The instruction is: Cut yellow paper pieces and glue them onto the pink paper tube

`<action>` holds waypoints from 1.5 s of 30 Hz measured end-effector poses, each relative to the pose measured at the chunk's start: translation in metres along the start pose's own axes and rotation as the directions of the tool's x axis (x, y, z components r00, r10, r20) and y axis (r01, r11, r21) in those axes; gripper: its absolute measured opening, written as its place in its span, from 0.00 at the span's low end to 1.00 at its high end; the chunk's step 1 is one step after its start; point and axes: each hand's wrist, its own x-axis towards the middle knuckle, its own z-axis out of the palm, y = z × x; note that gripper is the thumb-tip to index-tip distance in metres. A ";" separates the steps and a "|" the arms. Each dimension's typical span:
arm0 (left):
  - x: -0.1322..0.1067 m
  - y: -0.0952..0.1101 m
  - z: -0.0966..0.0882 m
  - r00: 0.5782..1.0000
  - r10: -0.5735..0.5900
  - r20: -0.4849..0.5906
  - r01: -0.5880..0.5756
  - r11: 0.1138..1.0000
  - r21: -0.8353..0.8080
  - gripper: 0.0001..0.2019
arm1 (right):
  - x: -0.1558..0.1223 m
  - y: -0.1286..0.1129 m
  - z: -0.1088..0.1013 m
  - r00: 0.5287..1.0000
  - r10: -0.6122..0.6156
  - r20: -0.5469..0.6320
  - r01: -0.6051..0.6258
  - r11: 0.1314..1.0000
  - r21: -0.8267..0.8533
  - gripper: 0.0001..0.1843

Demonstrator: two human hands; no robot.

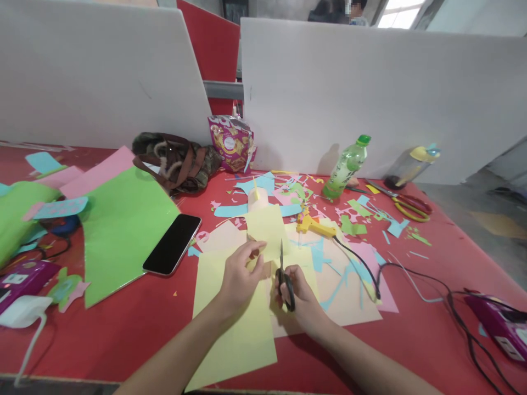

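Observation:
My left hand [241, 274] is closed in a pinch on a pale yellow paper piece [265, 227], holding it up over the table. My right hand [302, 296] grips black-handled scissors [284, 277]; their blades point up and away into the lower edge of that yellow piece. Beneath both hands lies a larger yellow sheet [239, 334] on the red table [135, 329], with a peach sheet [349, 299] to its right.
A black phone [173, 244] lies on a green sheet [119, 230] at left. A yellow glue gun [315, 226] with a black cord, a green bottle [346, 167], red-and-yellow scissors [405, 206], a snack bag [233, 142], a camouflage bag [177, 162] and paper scraps lie beyond. White boards stand behind.

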 end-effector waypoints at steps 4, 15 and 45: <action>0.001 -0.003 0.000 0.999 0.012 -0.035 -0.011 1.000 0.021 0.09 | 0.000 0.001 0.001 1.000 0.021 -0.019 -0.021 1.000 0.000 0.24; -0.009 0.001 0.003 0.927 0.357 -0.120 -0.349 0.934 0.077 0.06 | 0.002 -0.004 0.002 0.991 -0.059 -0.124 0.060 0.998 0.008 0.23; -0.009 0.014 0.010 0.888 -0.422 0.184 0.459 0.847 -0.268 0.13 | -0.002 -0.001 0.000 0.998 -0.042 0.039 0.042 0.999 -0.007 0.22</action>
